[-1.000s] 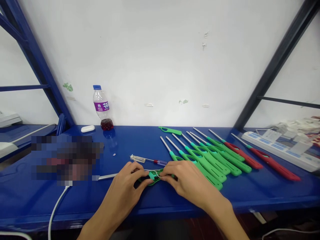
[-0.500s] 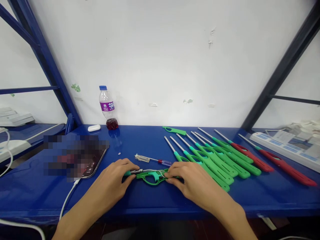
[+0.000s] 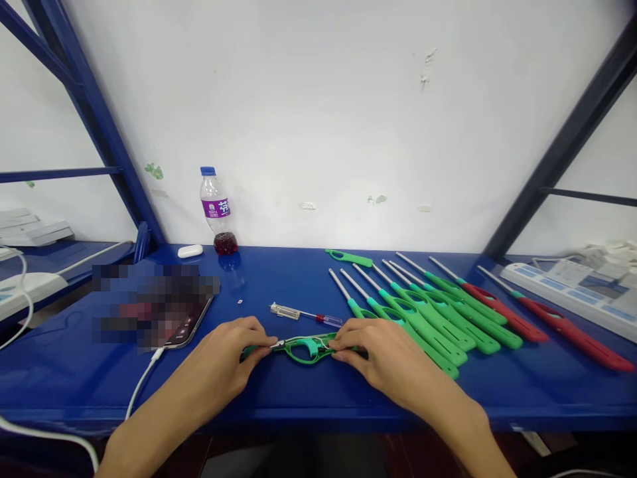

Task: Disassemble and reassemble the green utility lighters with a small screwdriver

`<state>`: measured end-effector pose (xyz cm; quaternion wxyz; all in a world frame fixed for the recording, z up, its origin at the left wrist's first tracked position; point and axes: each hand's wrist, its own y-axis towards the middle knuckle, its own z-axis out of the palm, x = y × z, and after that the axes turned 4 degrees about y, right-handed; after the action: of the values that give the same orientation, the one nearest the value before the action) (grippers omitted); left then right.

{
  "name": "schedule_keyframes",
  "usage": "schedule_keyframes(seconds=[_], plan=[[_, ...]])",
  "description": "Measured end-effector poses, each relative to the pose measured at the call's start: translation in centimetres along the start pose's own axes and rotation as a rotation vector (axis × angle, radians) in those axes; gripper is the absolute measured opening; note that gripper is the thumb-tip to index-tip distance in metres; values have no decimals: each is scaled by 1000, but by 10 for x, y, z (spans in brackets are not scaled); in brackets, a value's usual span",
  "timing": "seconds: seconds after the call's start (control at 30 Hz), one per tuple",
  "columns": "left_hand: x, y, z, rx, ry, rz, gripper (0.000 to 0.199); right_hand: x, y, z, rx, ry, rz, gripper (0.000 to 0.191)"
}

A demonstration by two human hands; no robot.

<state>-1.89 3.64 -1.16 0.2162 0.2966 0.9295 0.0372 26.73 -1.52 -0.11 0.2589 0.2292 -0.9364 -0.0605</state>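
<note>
Near the front of the blue table lies an opened green stick lighter, its teal trigger and a thin white wire exposed. My left hand pinches the nozzle end at its left. Fingers of my right hand close on the handle end, which they partly hide. Just behind it rest a small screwdriver with a purple clear handle and a clear plastic fuel tank, the shaft's tip beside the tank. A separate green handle shell lies farther back.
Several green stick lighters and two red ones lie in a row at the right, by a white power strip. Leftward are a phone on a white cable, a white earbud case and a drink bottle.
My left hand has pressed the nozzle part closer into the green shell, and its fingertips sit slightly nearer the trigger. My right hand stays almost where it was. The view has shifted slightly.
</note>
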Motion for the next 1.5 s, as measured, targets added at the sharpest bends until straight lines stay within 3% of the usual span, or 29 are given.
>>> schedule_keyframes(seconds=[0.27, 0.43, 0.6, 0.87, 1.2, 1.5], plan=[[-5, -1, -4, 63, 34, 6, 29, 4, 2, -4, 11, 22, 49, 10], [-7, -1, -4, 78, 43, -25, 28, 7, 5, 0, -62, 90, 137, 5], [-6, -1, -2, 65, 89, -3, 28, 4, 8, 13, -111, -19, 67, 16], [-10, -4, 0, 60, 104, 11, 32, 5, 10, 16, -93, 38, -43, 8], [-15, -5, -4, 92, 124, -27, 32, 3, 8, 12, -50, 88, -35, 17], [-22, -3, -3, 172, 194, -20, 54, 5, 9, 10, -37, 102, -15, 17]])
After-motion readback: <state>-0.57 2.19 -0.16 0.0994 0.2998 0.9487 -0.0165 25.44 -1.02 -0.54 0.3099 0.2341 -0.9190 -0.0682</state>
